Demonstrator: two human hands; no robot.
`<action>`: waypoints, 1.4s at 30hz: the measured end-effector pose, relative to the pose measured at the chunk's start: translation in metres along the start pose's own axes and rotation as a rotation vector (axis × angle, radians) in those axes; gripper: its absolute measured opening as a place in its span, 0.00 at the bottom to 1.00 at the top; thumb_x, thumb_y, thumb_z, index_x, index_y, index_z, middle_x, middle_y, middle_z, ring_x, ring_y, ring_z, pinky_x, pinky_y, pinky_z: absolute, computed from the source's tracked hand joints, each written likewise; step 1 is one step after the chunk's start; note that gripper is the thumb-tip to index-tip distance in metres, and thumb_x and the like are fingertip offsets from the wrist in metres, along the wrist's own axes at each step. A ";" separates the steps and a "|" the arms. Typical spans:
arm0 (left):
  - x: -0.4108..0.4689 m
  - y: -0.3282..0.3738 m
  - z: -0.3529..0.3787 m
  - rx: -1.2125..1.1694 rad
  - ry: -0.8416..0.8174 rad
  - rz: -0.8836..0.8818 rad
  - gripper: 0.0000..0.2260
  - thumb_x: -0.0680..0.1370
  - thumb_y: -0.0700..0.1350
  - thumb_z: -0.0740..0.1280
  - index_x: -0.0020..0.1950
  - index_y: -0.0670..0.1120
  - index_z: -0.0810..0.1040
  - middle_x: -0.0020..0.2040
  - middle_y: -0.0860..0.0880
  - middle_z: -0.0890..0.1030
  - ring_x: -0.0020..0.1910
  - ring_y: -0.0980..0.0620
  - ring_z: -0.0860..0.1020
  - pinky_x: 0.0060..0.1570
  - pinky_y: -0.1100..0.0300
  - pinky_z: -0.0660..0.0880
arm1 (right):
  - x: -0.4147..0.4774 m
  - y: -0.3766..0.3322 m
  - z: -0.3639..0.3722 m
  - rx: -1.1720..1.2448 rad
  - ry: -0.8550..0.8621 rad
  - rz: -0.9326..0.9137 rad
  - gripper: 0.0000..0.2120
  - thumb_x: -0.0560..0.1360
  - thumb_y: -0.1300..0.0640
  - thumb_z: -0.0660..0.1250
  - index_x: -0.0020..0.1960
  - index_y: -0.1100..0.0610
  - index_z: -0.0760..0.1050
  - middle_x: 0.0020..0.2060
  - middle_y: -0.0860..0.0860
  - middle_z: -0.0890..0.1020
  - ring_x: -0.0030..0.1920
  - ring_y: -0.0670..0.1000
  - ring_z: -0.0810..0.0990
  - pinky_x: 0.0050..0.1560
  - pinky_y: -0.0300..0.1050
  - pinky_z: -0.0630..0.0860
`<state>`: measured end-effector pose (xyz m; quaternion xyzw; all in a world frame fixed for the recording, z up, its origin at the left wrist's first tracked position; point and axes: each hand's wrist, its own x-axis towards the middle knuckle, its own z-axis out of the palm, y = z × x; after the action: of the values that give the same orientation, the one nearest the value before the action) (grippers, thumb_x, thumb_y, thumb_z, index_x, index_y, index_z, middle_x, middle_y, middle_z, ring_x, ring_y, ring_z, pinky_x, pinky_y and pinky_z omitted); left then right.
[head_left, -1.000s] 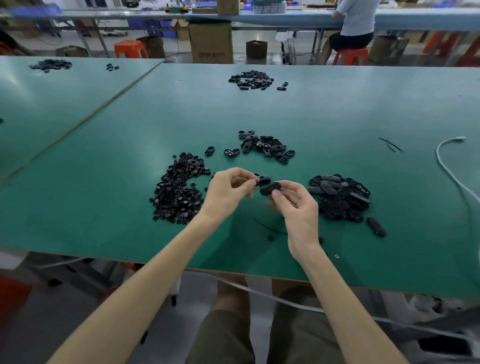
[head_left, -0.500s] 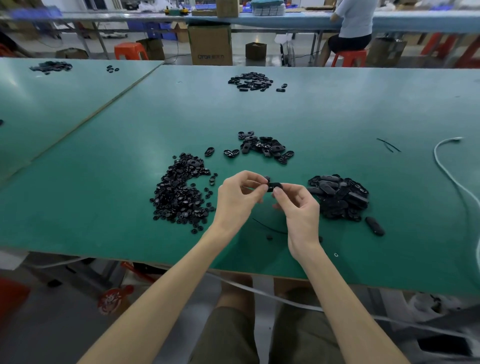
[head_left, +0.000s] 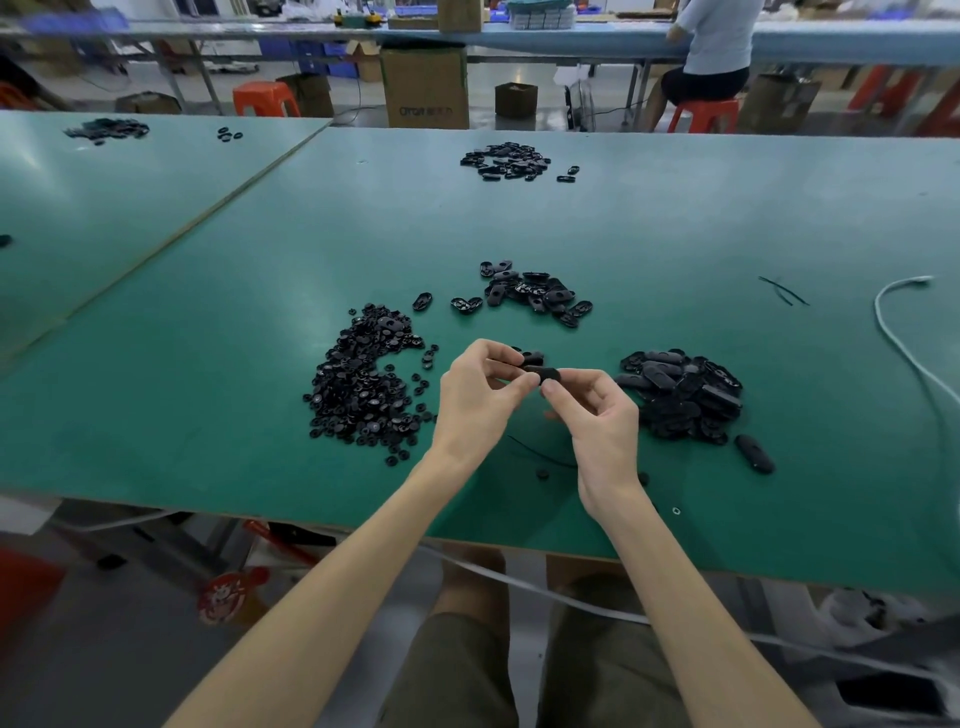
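1. Left hand (head_left: 480, 395): thumb and fingers curled, pinching the left end of a black oval part (head_left: 543, 373).
2. Right hand (head_left: 597, 415): thumb and forefinger pinch the right end of the same part; the other fingers are loosely curled under it.
3. The part is held in the air between both sets of fingertips, above the green table (head_left: 208, 364), near its front edge and between the two nearest piles.
4. A second black piece (head_left: 531, 358) shows just behind the left fingertips. Can't tell if it is held or lying on the table.
5. Left of the hands: pile of small round black parts (head_left: 363, 384), spread loose on the table.
6. Right of the hands: pile of black oval shells (head_left: 680, 395). One single oval shell (head_left: 754, 453) lies just beside its near right corner.
7. Beyond the hands: smaller pile of oval pieces (head_left: 535, 293), with a few strays to its left. Far pile (head_left: 506, 162) sits well apart, near the table's back edge.
8. Under the right wrist: thin black wire (head_left: 540, 454) and a lone round part (head_left: 542, 474) on the table.
9. White cable (head_left: 904, 343) loops along the right side of the table.
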<state>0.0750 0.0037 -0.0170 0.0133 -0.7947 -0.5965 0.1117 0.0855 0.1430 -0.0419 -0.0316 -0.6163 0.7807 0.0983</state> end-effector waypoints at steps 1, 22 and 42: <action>0.000 0.000 0.000 0.003 0.003 0.001 0.10 0.75 0.45 0.78 0.50 0.51 0.79 0.41 0.55 0.86 0.39 0.52 0.84 0.45 0.58 0.81 | 0.000 0.000 0.000 0.000 -0.004 -0.001 0.04 0.77 0.64 0.75 0.50 0.57 0.83 0.44 0.52 0.87 0.45 0.47 0.84 0.45 0.38 0.80; 0.005 -0.002 -0.010 -0.281 -0.128 -0.057 0.07 0.77 0.40 0.75 0.53 0.47 0.85 0.47 0.49 0.88 0.47 0.57 0.85 0.47 0.68 0.76 | -0.002 -0.006 0.001 0.003 -0.065 0.015 0.04 0.76 0.66 0.76 0.48 0.60 0.82 0.45 0.60 0.87 0.48 0.53 0.85 0.49 0.42 0.82; 0.004 0.002 -0.007 -0.233 -0.242 0.007 0.11 0.77 0.33 0.73 0.58 0.42 0.85 0.45 0.49 0.87 0.40 0.54 0.85 0.37 0.64 0.77 | 0.001 0.000 0.000 -0.080 -0.014 -0.023 0.03 0.82 0.57 0.70 0.52 0.53 0.84 0.45 0.50 0.88 0.48 0.49 0.85 0.46 0.41 0.81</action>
<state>0.0729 -0.0030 -0.0126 -0.0744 -0.7277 -0.6816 0.0180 0.0848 0.1431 -0.0419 -0.0228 -0.6482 0.7543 0.1017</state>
